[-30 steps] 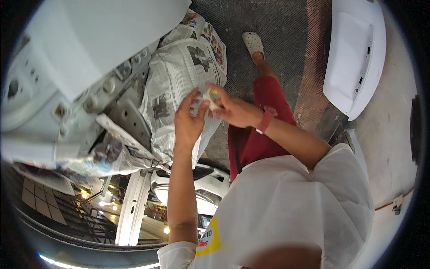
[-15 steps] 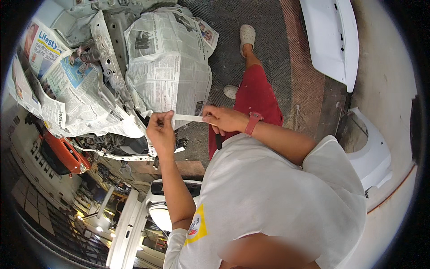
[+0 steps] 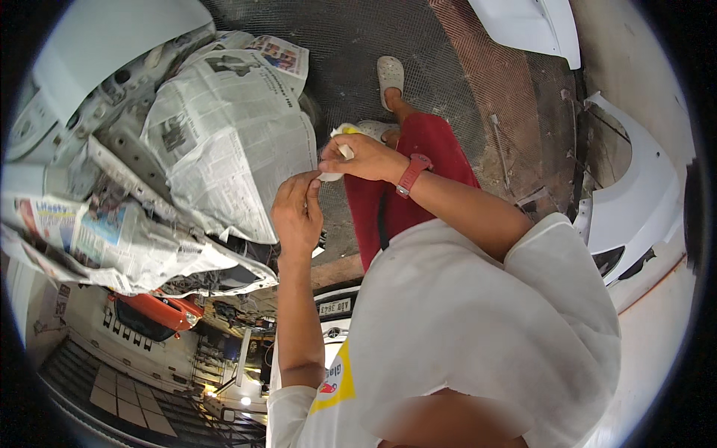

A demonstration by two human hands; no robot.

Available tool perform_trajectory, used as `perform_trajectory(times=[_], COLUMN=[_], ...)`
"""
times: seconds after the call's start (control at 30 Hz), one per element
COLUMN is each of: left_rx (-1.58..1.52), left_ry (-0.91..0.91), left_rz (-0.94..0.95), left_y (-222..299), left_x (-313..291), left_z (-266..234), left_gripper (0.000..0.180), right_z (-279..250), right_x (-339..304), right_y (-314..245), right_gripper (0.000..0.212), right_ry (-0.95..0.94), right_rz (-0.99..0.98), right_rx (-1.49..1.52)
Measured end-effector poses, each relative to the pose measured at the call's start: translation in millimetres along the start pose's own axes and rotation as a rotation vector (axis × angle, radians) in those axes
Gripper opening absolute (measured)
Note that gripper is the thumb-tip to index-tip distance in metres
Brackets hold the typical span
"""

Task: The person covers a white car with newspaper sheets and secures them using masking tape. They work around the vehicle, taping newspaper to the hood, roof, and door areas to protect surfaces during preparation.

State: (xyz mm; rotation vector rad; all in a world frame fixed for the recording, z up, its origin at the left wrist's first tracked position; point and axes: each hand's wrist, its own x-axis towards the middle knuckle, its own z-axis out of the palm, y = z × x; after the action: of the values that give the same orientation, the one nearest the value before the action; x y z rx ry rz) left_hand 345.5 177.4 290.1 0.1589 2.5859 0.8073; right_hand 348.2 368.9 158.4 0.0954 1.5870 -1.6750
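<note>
My right hand [image 3: 364, 157], with a red watch on the wrist, is closed around a roll of masking tape [image 3: 345, 130], pale with a yellow part showing. The fingers hide much of the roll. Beside it, my left hand [image 3: 299, 210] has thumb and fingertips pinched together at the pale tape, almost touching the right fingertips. Newspaper sheets [image 3: 235, 138] drape over a rounded part of a stripped car body [image 3: 123, 160], just left of and beyond my hands. More newspaper [image 3: 142, 246] covers the car's front section.
A white car fender [image 3: 635, 175] leans at the wall on the right, with another white panel [image 3: 534, 26] farther off. Dark textured matting [image 3: 336, 52] covers the floor ahead. A red car [image 3: 153, 313] and a white vehicle [image 3: 340, 302] stand to the left and behind.
A strip of tape was stretched between my hands; now the hands are close together and the roll shows at the right one. The view has shifted, with the newspaper-covered car lying farther left.
</note>
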Motion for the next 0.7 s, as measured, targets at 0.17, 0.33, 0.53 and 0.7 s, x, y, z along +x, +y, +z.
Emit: perform_trajectory(times=[0.17, 0.33, 0.53, 0.7], left_rx=[-0.028, 0.463, 1.225, 1.475], left_ry=[-0.102, -0.178, -0.655, -1.127], left_rz=[-0.081, 0.093, 0.348, 0.222], left_y=[-31, -105, -214, -250], left_x=[42, 112, 242, 253], left_z=[36, 58, 107, 137], left_gripper=[0.020, 0.056, 0.077, 0.081], right_z=[-14, 3, 42, 69], right_x=[13, 57, 148, 223], right_y=[62, 135, 229, 260], right_gripper=[0.013, 0.012, 0.012, 0.018], right_ry=[-0.039, 0.315, 0.665, 0.711], right_rz=[0.305, 0.349, 0.436, 0.532], right_rx=[0.389, 0.521, 0.668, 0.524])
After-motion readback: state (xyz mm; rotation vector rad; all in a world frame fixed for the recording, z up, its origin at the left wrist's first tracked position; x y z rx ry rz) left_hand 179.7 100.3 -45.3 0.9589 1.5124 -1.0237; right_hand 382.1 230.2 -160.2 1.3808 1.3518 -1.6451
